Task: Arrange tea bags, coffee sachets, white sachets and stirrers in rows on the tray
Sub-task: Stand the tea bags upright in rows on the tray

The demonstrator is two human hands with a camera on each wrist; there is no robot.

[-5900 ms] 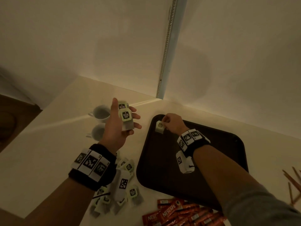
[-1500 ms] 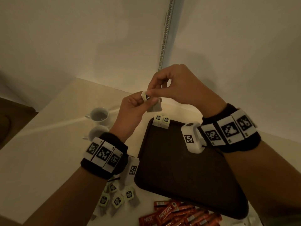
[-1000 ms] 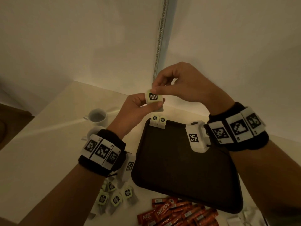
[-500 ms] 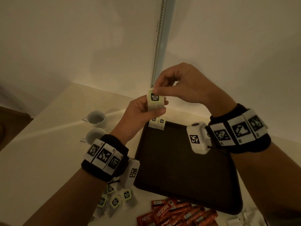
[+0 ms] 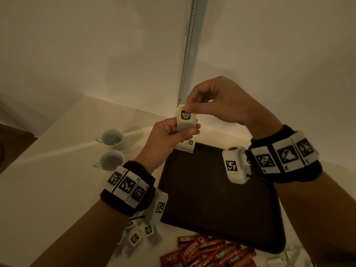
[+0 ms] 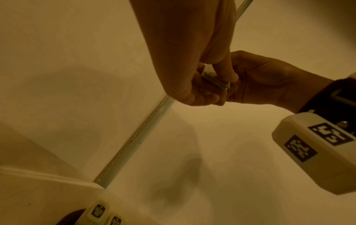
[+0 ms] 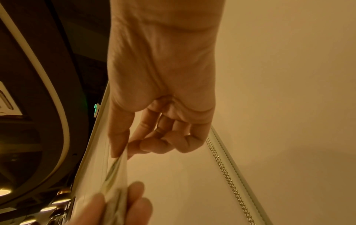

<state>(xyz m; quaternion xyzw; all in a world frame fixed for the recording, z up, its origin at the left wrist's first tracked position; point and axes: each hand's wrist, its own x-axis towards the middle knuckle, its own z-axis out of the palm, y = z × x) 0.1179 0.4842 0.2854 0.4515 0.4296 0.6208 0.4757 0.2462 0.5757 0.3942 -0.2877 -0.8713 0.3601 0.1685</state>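
Both hands are raised over the far left corner of the dark tray (image 5: 221,199). My left hand (image 5: 169,135) holds the lower part of a small stack of tea bags (image 5: 186,119) with green "McCoy teas" labels. My right hand (image 5: 212,101) pinches the top edge of the front tea bag between thumb and forefinger. The right wrist view shows that pinch on the tea bag (image 7: 117,172), edge-on. Two tea bags (image 5: 189,145) lie side by side in the tray's far left corner, also seen as tea bags (image 6: 100,213) in the left wrist view.
Loose tea bags (image 5: 138,236) lie on the table under my left wrist. Red coffee sachets (image 5: 204,253) are heaped at the tray's near edge, white sachets (image 5: 277,261) to their right. Two white cups (image 5: 111,149) stand left of the tray. A wall corner rises behind.
My right hand placed a second tea bag in the tray corner, then rose to meet my left hand. Over the last second it has drawn the front tea bag slightly upward.
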